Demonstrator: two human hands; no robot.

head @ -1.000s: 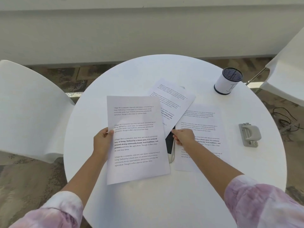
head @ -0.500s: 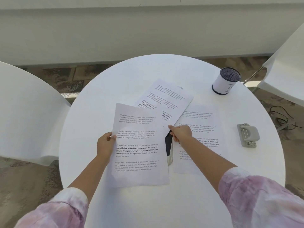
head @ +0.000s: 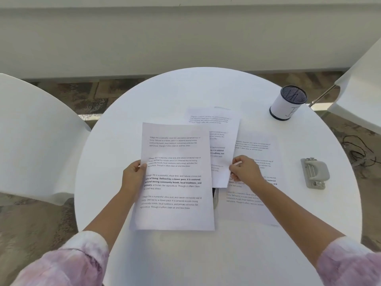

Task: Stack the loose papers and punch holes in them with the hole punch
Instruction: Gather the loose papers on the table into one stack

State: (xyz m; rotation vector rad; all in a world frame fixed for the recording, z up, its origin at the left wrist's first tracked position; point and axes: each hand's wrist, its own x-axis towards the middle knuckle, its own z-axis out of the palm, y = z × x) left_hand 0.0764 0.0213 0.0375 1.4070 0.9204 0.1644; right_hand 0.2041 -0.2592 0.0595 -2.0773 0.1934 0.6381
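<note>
Three printed sheets are on the round white table. My left hand grips the left edge of the nearest sheet, held just above the tabletop. My right hand pinches the lower right edge of a second sheet, which slants behind the first. The third sheet lies flat under my right forearm. A grey hole punch sits untouched near the table's right edge.
A dark phone peeks out between the sheets. A white mesh-topped pen cup stands at the back right. White chairs flank the table: one at the left, another at the right. Black cables trail on the floor.
My right hand has taken hold of the second sheet and swung it from tilted to nearly parallel with the first. My left hand has kept its sheet, shifting it slightly.
</note>
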